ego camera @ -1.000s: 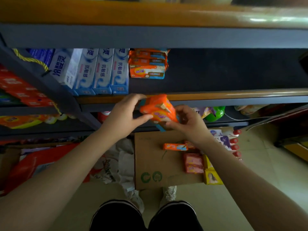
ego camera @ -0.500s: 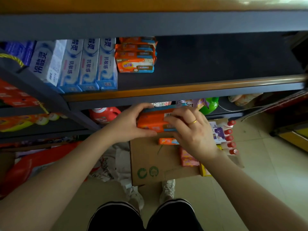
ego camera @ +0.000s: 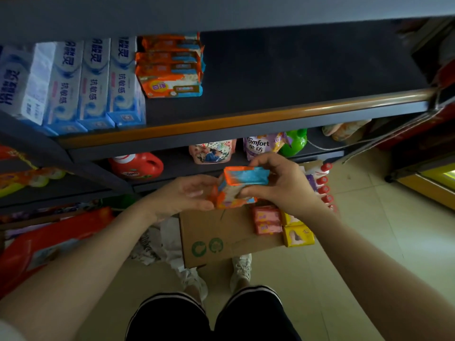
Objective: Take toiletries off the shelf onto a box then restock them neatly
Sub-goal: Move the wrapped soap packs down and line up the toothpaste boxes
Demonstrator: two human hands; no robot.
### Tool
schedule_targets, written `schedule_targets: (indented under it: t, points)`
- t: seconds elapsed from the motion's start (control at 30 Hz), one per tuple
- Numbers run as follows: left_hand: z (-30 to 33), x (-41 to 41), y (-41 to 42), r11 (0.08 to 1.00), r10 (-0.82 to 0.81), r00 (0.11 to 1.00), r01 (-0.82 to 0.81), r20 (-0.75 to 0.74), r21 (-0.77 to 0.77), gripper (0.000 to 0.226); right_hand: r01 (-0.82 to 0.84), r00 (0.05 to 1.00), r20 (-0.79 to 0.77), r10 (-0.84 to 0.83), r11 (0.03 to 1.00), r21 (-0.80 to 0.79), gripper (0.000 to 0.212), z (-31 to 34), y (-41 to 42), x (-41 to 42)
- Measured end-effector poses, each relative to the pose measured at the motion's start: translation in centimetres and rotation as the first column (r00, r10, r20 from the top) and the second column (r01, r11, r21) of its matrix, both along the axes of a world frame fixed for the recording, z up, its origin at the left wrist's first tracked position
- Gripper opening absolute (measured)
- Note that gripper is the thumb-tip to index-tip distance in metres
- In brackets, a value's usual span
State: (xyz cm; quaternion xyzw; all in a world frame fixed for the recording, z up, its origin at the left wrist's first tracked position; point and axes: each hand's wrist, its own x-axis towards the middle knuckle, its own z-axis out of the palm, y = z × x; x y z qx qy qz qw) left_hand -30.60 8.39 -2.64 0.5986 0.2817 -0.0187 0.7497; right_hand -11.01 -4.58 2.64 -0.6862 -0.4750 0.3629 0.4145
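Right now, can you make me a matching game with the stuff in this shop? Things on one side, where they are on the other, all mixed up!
Things:
1. Orange and blue packet
2. Blue and white toothpaste boxes
3. Yellow soap boxes
4. Red detergent bottle

Places:
A. On the cardboard box
B. On the lower shelf
C. Held between the left hand and right hand
D. On the upper shelf

Pairs: 1-C, 2-D, 3-A, 4-B
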Motion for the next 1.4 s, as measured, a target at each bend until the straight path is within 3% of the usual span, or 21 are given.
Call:
schedule_targets:
  t: [0.07,0.17,0.23,0.27,0.37,0.43,0.5,0.6,0.63,0.67,0.73,0.77,0.8,0.97,1.07,1.13,1.23,1.3,1.4]
  points:
    - [-0.2,0.7,-0.2,0.995,-0.006,1.0,0.005,0.011,0.102,0.067,0.075,0.99,0.12,-0.076,0.997,0.012,0.042,-0.2,0.0,0.0]
    - [-0.6,2.3,-1.4,0.978,0.031,0.998,-0.042,0.057,0.204,0.042,0.176,0.978,0.118,-0.173,0.984,-0.022,0.036,-0.3,0.1,-0.3]
    - [-0.6,3.0,-2.2,0.989,0.117,0.993,-0.12,0.034,0.091,0.027,0.25,0.968,0.019,-0.25,0.956,-0.152,0.028,-0.3,0.5,-0.2]
    - [-0.7,3.0,-2.4,0.99,0.143,0.99,-0.143,0.0,0.01,0.02,0.267,0.948,-0.109,-0.298,0.934,-0.236,0.023,-0.3,0.8,0.0]
    - [-1.6,2.6,-2.8,0.95,0.135,0.984,-0.163,-0.119,-0.265,0.024,0.219,0.806,-0.409,-0.429,0.857,-0.467,0.027,-0.6,1.2,1.2]
    - [-2.0,2.4,-2.9,0.891,0.165,0.965,-0.235,-0.206,-0.389,0.024,0.161,0.776,-0.431,-0.461,0.804,-0.572,0.035,-1.4,1.3,1.8]
    - [-2.9,2.4,-2.9,0.884,0.154,0.953,-0.251,-0.261,-0.394,0.023,0.146,0.815,-0.376,-0.441,0.783,-0.604,0.043,-2.9,1.5,1.9]
    - [-4.4,2.9,-3.1,0.985,0.073,0.949,-0.116,-0.306,-0.127,0.011,0.21,0.966,-0.012,-0.259,0.807,-0.551,0.044,-5.6,1.4,2.5]
    - [-5.1,3.1,-3.2,0.999,0.021,0.936,-0.007,-0.351,0.042,0.009,0.217,0.972,0.044,-0.231,0.805,-0.552,0.043,-6.5,1.2,2.8]
    - [-5.9,3.3,-3.4,0.958,-0.05,0.9,0.166,-0.433,0.236,0.014,0.203,0.978,0.078,-0.194,0.794,-0.573,0.042,-7.4,0.9,3.1]
    - [-7.8,4.0,-4.1,0.672,-0.127,0.757,0.541,-0.642,0.505,0.037,0.135,0.986,0.161,-0.041,0.763,-0.632,0.038,-9.6,0.0,3.7]
    - [-8.9,4.4,-4.6,0.534,-0.107,0.707,0.634,-0.699,0.56,0.044,0.123,0.978,0.206,0.016,0.755,-0.644,0.036,-10.9,-0.6,4.0]
    - [-10.1,4.9,-5.1,0.457,-0.094,0.678,0.679,-0.729,0.574,0.046,0.117,0.969,0.242,0.056,0.757,-0.643,0.033,-12.1,-1.0,4.4]
    - [-17.9,6.9,-7.7,0.411,-0.104,0.656,0.713,-0.748,0.568,0.045,-0.029,0.855,0.413,0.314,0.824,-0.567,0.033,-19.0,-1.4,6.0]
    - [-21.3,6.3,-8.6,0.384,-0.097,0.653,0.72,-0.751,0.577,0.046,-0.179,0.637,0.544,0.546,0.791,-0.585,0.041,-23.0,-0.1,6.0]
    - [-22.6,5.3,-8.9,0.383,-0.059,0.699,0.674,-0.712,0.631,0.048,-0.266,0.479,0.581,0.658,0.739,-0.619,0.046,-25.1,1.0,5.6]
    - [-24.4,4.1,-8.6,0.439,0.03,0.768,0.565,-0.64,0.698,0.048,-0.294,0.377,0.577,0.725,0.684,-0.667,0.048,-27.9,2.4,4.9]
    - [-24.7,3.8,-8.1,0.484,0.064,0.82,0.472,-0.568,0.736,0.045,-0.318,0.443,0.544,0.713,0.692,-0.648,0.045,-29.2,3.2,5.0]
    - [-25.3,3.4,-7.3,0.428,0.07,0.862,0.429,-0.502,0.796,0.044,-0.355,0.715,0.362,0.598,0.756,-0.55,0.047,-30.1,4.5,6.4]
